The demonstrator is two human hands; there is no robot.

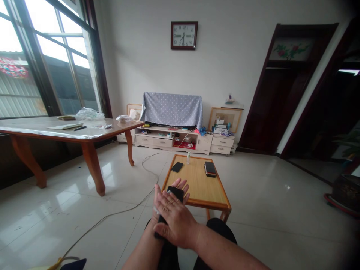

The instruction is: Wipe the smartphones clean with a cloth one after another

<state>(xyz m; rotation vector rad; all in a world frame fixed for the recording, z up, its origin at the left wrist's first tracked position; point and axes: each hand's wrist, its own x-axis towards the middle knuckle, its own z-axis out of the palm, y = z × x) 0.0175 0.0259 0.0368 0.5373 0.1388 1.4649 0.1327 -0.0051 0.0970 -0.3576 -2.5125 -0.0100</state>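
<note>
My left hand (156, 200) is palm up over my lap, with a black smartphone (176, 192) lying lengthwise across its palm. Its fingertips stretch past the phone's far side. Across the phone's face lies my right hand (177, 219), palm down, its fingers flat and close together. Bits of a thin white tissue (156, 211) peek out from under this hand; most of it is hidden. Just beyond is a low wooden table (197, 187) bearing a dark phone (177, 167), a small clear bottle (188, 158) and a stack of phones (210, 168).
A large table (95, 137) with plastic bags (89, 113) stands at left. A grey cable (123, 213) runs over the tiled floor. Along the back wall is a low white cabinet (153, 141) under a dotted cloth (172, 108). A plant pot (347, 193) sits at right.
</note>
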